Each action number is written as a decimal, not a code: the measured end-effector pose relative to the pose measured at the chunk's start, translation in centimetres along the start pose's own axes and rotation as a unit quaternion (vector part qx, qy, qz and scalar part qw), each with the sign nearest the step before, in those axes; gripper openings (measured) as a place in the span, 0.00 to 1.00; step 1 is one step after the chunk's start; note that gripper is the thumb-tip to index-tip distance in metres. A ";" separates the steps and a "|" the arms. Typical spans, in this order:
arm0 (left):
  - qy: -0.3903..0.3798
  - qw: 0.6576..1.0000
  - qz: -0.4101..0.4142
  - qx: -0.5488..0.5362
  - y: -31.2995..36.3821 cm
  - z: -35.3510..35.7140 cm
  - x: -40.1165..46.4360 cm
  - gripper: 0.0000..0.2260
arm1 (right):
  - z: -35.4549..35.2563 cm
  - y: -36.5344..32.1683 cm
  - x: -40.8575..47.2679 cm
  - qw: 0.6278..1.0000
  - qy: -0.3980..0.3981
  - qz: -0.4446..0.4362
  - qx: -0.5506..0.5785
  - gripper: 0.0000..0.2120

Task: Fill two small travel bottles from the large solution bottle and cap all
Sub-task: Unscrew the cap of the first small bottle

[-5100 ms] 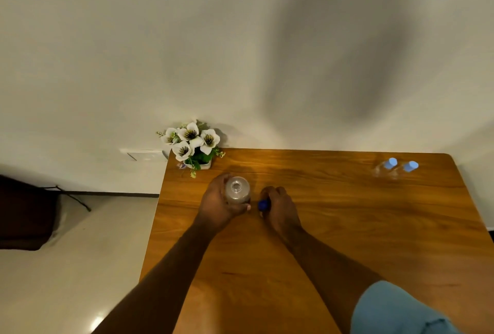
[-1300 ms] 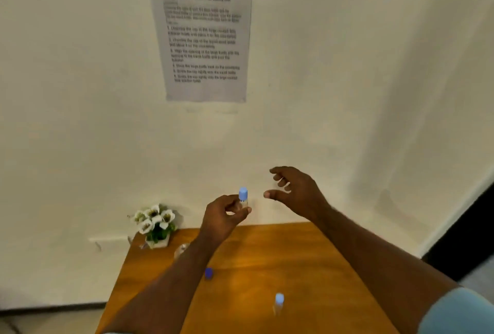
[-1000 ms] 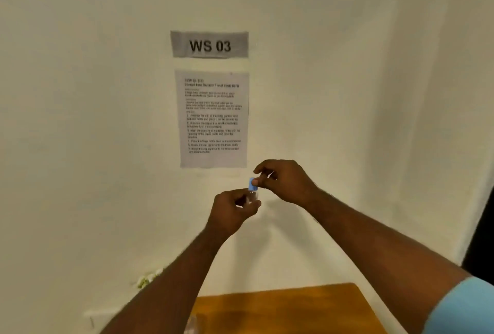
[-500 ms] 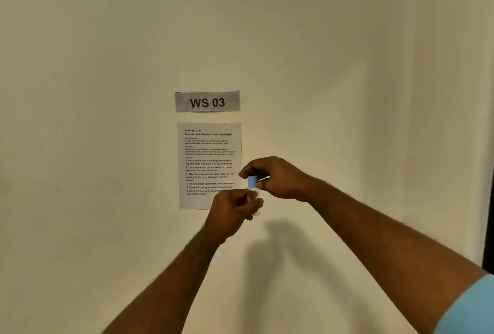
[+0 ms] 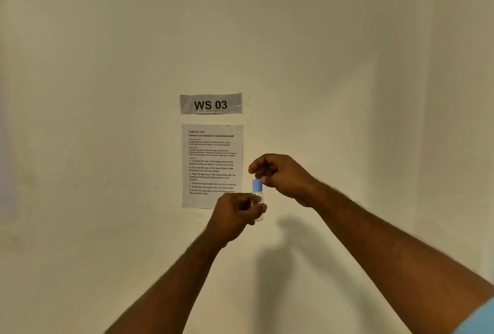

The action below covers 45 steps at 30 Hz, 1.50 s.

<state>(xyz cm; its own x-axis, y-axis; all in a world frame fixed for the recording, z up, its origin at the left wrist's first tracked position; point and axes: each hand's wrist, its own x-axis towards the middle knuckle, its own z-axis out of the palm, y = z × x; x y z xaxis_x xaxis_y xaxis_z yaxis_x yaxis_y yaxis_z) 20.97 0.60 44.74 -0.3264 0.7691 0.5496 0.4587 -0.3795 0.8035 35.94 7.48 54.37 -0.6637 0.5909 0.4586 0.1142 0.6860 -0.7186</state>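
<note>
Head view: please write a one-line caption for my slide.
Left hand grips a small clear travel bottle; right hand pinches its light blue cap.

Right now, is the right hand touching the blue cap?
Touching. Head view: right hand pinches the blue cap on the small bottle, fingertip against its side.
</note>
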 end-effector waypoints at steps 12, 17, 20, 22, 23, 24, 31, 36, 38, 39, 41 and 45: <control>0.003 1.000 0.010 0.005 0.4 -0.2 -1.4 0.08 | 0.0 -0.1 -1.2 1.000 -0.006 -0.012 0.015 0.12; -0.009 1.000 0.023 0.006 0.5 -1.5 -1.1 0.07 | 1.0 -1.1 -1.1 0.997 0.070 0.002 -0.035 0.11; -0.017 0.999 0.030 0.000 0.6 -2.0 -1.1 0.06 | 2.1 -1.6 -1.4 0.997 0.066 -0.003 -0.036 0.12; -0.020 0.999 0.032 0.001 0.6 -2.4 -1.3 0.07 | 2.5 -2.0 -1.6 0.998 0.062 -0.009 -0.029 0.10; -0.020 0.999 0.032 0.000 0.6 -2.5 -1.3 0.07 | 2.5 -2.1 -1.7 0.998 0.052 -0.009 -0.021 0.10; -0.020 0.999 0.030 -0.003 0.6 -2.7 -1.4 0.07 | 2.5 -2.2 -1.7 0.999 0.039 -0.004 -0.008 0.12; -0.020 0.999 0.034 -0.007 0.6 -3.5 -1.8 0.07 | 3.3 -2.9 -1.8 0.998 0.054 0.013 0.003 0.16; -0.023 0.999 0.036 -0.009 0.8 -3.8 -1.9 0.06 | 4.0 -2.7 -2.0 0.999 0.035 0.006 0.002 0.12; -0.019 0.999 0.034 -0.006 0.6 -3.9 -2.0 0.07 | 3.9 -2.7 -2.1 1.000 0.011 0.010 0.019 0.15; -0.017 0.999 0.034 -0.007 0.5 -3.9 -2.1 0.07 | 3.9 -2.7 -2.1 0.999 -0.001 0.015 0.034 0.16; -0.017 0.999 0.036 -0.012 0.2 -3.9 -2.1 0.07 | 4.0 -2.4 -2.0 0.998 -0.006 0.023 0.052 0.18; -0.024 0.999 0.040 0.003 -0.5 -3.8 -2.2 0.07 | 4.9 -1.2 -1.7 0.998 0.030 0.024 -0.040 0.18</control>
<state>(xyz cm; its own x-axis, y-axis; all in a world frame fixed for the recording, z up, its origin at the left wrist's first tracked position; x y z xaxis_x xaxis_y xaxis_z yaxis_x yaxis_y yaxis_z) 18.33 -2.85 44.06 -0.2489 0.7605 0.5997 0.4859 -0.4376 0.7566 33.36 3.54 51.91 -0.6117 0.6457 0.4571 0.2044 0.6872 -0.6972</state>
